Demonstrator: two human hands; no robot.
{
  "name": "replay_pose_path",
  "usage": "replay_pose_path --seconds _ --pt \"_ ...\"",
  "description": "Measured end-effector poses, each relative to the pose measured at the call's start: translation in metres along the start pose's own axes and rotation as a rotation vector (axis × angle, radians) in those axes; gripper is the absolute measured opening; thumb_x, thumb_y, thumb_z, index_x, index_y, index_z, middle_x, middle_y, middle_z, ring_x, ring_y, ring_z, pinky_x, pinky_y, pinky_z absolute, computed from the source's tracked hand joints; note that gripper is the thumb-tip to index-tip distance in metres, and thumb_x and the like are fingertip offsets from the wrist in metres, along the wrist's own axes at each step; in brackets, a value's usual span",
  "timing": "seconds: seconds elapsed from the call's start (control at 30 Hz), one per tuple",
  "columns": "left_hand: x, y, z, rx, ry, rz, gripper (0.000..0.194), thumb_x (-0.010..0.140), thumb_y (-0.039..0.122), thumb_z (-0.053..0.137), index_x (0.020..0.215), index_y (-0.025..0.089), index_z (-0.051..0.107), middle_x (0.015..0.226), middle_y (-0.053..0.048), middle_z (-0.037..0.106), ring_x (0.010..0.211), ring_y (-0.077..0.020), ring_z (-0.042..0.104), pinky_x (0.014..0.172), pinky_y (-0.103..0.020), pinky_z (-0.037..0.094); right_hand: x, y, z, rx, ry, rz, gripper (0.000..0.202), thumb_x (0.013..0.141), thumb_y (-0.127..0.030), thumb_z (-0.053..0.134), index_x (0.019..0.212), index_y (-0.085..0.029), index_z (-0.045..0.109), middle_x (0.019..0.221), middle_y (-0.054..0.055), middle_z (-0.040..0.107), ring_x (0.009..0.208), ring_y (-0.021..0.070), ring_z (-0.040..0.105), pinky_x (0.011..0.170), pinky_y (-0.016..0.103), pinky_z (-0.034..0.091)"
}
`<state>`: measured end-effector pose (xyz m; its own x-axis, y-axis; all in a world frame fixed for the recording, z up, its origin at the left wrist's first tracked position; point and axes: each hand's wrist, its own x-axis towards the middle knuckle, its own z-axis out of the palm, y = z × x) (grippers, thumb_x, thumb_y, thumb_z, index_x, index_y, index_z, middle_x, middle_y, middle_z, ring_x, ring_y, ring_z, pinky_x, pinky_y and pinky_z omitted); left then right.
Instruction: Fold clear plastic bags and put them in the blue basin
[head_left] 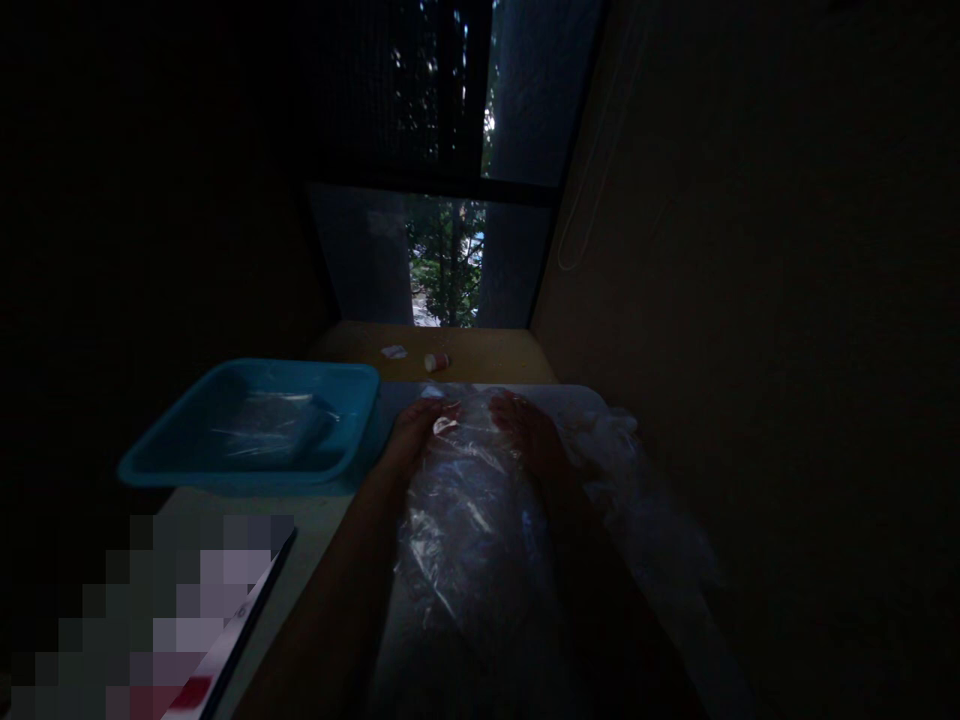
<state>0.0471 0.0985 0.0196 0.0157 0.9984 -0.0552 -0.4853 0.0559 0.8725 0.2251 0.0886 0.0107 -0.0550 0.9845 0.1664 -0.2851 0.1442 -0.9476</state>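
Observation:
A large sheet or bag of clear plastic (465, 500) stretches from the near edge to the far part of the white table (570, 397), catching light in its creases. At its far left side is my left hand (420, 425), its fingers curled on the film. My right hand (521, 425) touches the film's far right side, dim and partly lost in shadow. Whether either hand grips the film cannot be made out. More crumpled plastic (622, 450) lies to the right of my right forearm.
A blue basin (356, 430) with a clear plastic-wrapped packet (270, 425) stands at the left. Beyond the table, a small cylinder (436, 362) and a white scrap (394, 352) lie on a yellowish ledge (495, 350) under a window. A dark-edged flat item (240, 630) is at lower left.

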Motion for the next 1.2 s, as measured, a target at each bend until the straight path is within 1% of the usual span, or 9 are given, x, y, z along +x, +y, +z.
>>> replay_pose_path --seconds 0.2,0.3,0.4,0.47,0.6,0.77,0.9,1.0,1.2 --pt "0.000 -0.001 -0.002 -0.022 -0.010 -0.018 0.020 0.055 0.023 0.065 0.071 0.013 0.060 0.073 -0.005 0.066 0.069 -0.0176 0.060 0.069 -0.031 0.045 -0.002 -0.005 0.001 -0.025 -0.011 -0.017 0.025 0.069 -0.029 0.052 0.092 -0.021 0.060 0.098 0.005 0.062 0.088 0.0185 0.058 0.085 0.038 0.042" --pt "0.001 -0.002 -0.002 -0.039 -0.009 -0.032 0.021 0.056 0.023 0.065 0.073 0.013 0.060 0.070 -0.005 0.066 0.065 -0.0160 0.060 0.067 -0.030 0.045 -0.005 -0.013 0.003 -0.116 -0.029 -0.043 0.019 0.066 -0.024 0.057 0.084 -0.021 0.062 0.102 0.006 0.061 0.101 0.0211 0.052 0.088 0.039 0.040" --pt "0.001 -0.002 -0.002 -0.029 -0.006 -0.020 0.021 0.059 0.026 0.063 0.075 0.013 0.060 0.072 -0.005 0.066 0.065 -0.0163 0.060 0.066 -0.030 0.046 -0.007 -0.017 0.002 -0.181 -0.049 -0.073 0.014 0.065 -0.024 0.059 0.077 -0.022 0.064 0.103 0.005 0.060 0.110 0.0224 0.044 0.089 0.040 0.039" --pt "0.002 -0.002 -0.002 -0.015 0.004 -0.012 0.021 0.061 0.029 0.061 0.076 0.013 0.060 0.073 -0.006 0.066 0.066 -0.0174 0.060 0.064 -0.030 0.046 -0.007 -0.015 0.000 -0.225 -0.083 -0.117 0.013 0.066 -0.027 0.059 0.077 -0.023 0.064 0.104 0.005 0.060 0.112 0.0224 0.042 0.091 0.040 0.038" --pt "0.003 -0.002 -0.003 -0.010 0.000 -0.006 0.021 0.064 0.031 0.058 0.077 0.014 0.060 0.073 -0.005 0.066 0.067 -0.0176 0.060 0.061 -0.028 0.047 -0.005 -0.007 -0.007 -0.337 -0.134 -0.214 0.020 0.069 -0.032 0.056 0.086 -0.024 0.064 0.109 0.003 0.057 0.115 0.0213 0.039 0.093 0.039 0.036" --pt "0.003 -0.002 -0.004 0.025 -0.010 0.008 0.025 0.066 0.035 0.056 0.079 0.014 0.060 0.076 -0.005 0.066 0.066 -0.0171 0.060 0.059 -0.028 0.047 -0.001 0.000 -0.011 -0.338 -0.147 -0.239 0.025 0.072 -0.037 0.053 0.089 -0.022 0.064 0.108 0.005 0.058 0.106 0.0212 0.049 0.088 0.038 0.041" --pt "0.004 -0.003 -0.004 0.006 -0.005 0.014 0.025 0.065 0.034 0.057 0.078 0.014 0.061 0.076 -0.005 0.065 0.069 -0.0170 0.060 0.061 -0.028 0.047 0.001 0.006 -0.013 -0.334 -0.144 -0.264 0.030 0.072 -0.042 0.051 0.090 -0.021 0.064 0.108 0.005 0.058 0.109 0.0213 0.046 0.090 0.037 0.040" --pt "0.004 -0.003 -0.004 -0.005 -0.004 0.010 0.024 0.064 0.033 0.058 0.078 0.013 0.060 0.075 -0.005 0.065 0.069 -0.0170 0.060 0.062 -0.029 0.048 0.002 0.010 -0.013 -0.279 -0.133 -0.240 0.032 0.072 -0.042 0.051 0.093 -0.022 0.063 0.110 0.005 0.058 0.107 0.0214 0.048 0.089 0.038 0.041" --pt "0.004 -0.002 -0.003 -0.030 -0.016 0.029 0.025 0.063 0.031 0.059 0.080 0.013 0.060 0.078 -0.006 0.065 0.074 -0.0185 0.060 0.065 -0.031 0.048 0.002 0.013 -0.011 -0.129 -0.087 -0.165 0.036 0.071 -0.036 0.054 0.104 -0.023 0.056 0.108 0.006 0.059 0.094 0.0198 0.057 0.086 0.039 0.043"
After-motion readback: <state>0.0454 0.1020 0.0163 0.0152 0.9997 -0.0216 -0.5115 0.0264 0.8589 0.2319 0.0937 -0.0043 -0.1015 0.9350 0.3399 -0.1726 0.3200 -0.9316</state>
